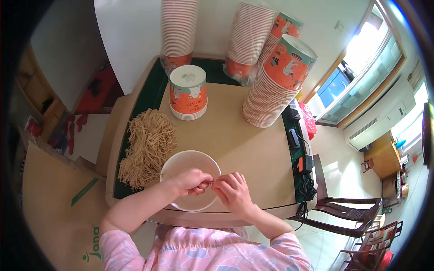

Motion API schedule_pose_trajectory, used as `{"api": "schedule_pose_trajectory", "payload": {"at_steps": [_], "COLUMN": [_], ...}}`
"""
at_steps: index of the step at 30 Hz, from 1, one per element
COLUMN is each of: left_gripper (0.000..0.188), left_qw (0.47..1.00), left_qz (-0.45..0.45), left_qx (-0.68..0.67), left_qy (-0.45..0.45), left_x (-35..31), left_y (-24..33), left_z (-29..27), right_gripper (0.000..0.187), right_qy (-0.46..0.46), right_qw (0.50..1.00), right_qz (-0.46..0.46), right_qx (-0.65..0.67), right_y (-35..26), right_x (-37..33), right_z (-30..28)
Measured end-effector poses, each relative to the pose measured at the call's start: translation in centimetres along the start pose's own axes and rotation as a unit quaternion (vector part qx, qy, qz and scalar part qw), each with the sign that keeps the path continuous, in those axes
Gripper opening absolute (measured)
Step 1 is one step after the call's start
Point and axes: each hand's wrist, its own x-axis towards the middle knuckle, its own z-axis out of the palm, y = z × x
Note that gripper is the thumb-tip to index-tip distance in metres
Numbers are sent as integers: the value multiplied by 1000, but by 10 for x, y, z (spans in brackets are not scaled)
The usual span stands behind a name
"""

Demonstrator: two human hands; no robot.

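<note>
A white paper bucket [183, 159] stands with its mouth up at the table's front edge. My left hand [195, 181] is closed in a pinch over its opening. Fingertip to fingertip with it, my right hand [233, 192] pinches at the bucket's right rim. The thin cord between the fingers is mostly hidden. A light strand of cord [166, 175] shows at the bucket's left rim, running under my left forearm. Left of the bucket lies a loose heap of beige cords [149, 147].
An orange-and-green printed bucket stack [187, 97] stands upside down behind the bucket. A taller stack [275, 90] leans at the right; wrapped stacks [178, 31] line the back. Power strips and black cables [307, 189] run along the right edge, beside a dark wooden chair [346, 205].
</note>
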Motion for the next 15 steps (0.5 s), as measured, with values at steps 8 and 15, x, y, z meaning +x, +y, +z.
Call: {"api": "schedule_pose_trajectory", "payload": {"at_steps": [8,15], "left_gripper": [17,14], "left_qw": [996,996], "left_qz": [7,82], "left_qx": [85,-12], "left_qy": [-3,12], "left_x": [-3,-7], "left_y": [2,2], "left_z": [5,9], "right_gripper": [13,12], "right_qy": [1,-4], "right_qw": [1000,998], "right_qz": [-10,42], "right_qx": [14,49], "right_y": [-4,0], "right_x": [2,0], "right_z": [-3,2]}}
